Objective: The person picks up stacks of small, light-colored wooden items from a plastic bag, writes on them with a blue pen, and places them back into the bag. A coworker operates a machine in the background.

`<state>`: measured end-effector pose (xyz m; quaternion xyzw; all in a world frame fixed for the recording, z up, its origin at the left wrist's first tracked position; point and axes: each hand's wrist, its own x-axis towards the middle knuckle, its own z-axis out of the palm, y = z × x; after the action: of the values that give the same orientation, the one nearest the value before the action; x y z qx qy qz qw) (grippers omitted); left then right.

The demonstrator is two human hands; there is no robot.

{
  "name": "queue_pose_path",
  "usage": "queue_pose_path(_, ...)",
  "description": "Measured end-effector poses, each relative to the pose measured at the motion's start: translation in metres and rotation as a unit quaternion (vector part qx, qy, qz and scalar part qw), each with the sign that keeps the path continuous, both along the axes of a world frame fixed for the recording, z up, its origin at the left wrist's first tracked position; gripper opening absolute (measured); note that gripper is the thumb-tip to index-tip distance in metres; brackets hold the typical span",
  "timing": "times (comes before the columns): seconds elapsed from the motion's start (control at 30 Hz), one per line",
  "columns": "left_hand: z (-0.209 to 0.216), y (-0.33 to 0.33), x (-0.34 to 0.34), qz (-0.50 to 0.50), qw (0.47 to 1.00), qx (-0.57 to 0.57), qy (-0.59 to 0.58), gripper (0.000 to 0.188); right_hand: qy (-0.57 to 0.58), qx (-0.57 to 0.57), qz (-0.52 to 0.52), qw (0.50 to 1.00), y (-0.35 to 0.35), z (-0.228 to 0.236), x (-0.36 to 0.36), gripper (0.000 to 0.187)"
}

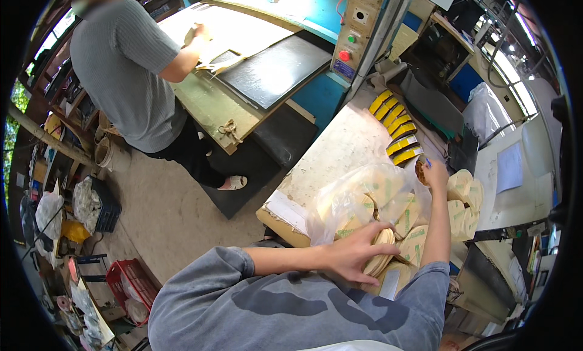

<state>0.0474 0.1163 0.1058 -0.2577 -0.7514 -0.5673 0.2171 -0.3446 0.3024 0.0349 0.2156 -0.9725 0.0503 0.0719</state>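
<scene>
My left hand (362, 251) is closed around a stack of thin cream-coloured cut pieces (380, 254) with rounded ends, held on edge at the table's near side. My right hand (435, 173) reaches farther out, fingers drawn together beside a small round container (420, 171) of brownish bits. A small blue item (427, 162) shows at those fingertips; its kind is unclear. Under and around my left hand lie bundles of similar cream pieces with green print (413, 244), some inside a clear plastic bag (328, 208). More cream bundles (464, 202) stand right of my right forearm.
A row of yellow-and-black curved bundles (395, 129) lies along the far part of the white table (322, 150). At far left, another person (130, 71) works at a blue machine's bench (206, 105). A control post (355, 38) stands behind. A red crate (130, 290) sits lower left.
</scene>
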Motion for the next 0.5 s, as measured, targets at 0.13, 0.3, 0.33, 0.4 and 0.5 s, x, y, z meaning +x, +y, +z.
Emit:
queue_pose_path(0.13,0.007,0.004,-0.002,-0.005,1.000,0.019,0.013,0.078,-0.045,-0.127,-0.011,0.991,0.010,0.029,0.003,0.020)
queue_pose_path(0.3,0.001,0.002,-0.013,-0.048,0.999,-0.006,0.009,0.070,-0.167,-0.358,0.017,0.919,0.018,0.081,0.025,0.017)
queue_pose_path(0.33,0.001,0.001,-0.014,-0.044,0.999,0.002,-0.008,0.071,-0.216,-0.404,0.001,0.889,0.013,0.102,0.046,0.017)
queue_pose_path(0.4,0.002,-0.003,-0.018,-0.057,0.998,0.014,-0.038,0.071,-0.237,-0.485,0.015,0.842,0.024,0.131,0.085,0.017)
queue_pose_path(0.5,0.003,-0.005,-0.025,-0.135,0.989,0.055,-0.026,0.084,-0.270,-0.528,0.006,0.805,0.027,0.174,0.165,0.017)
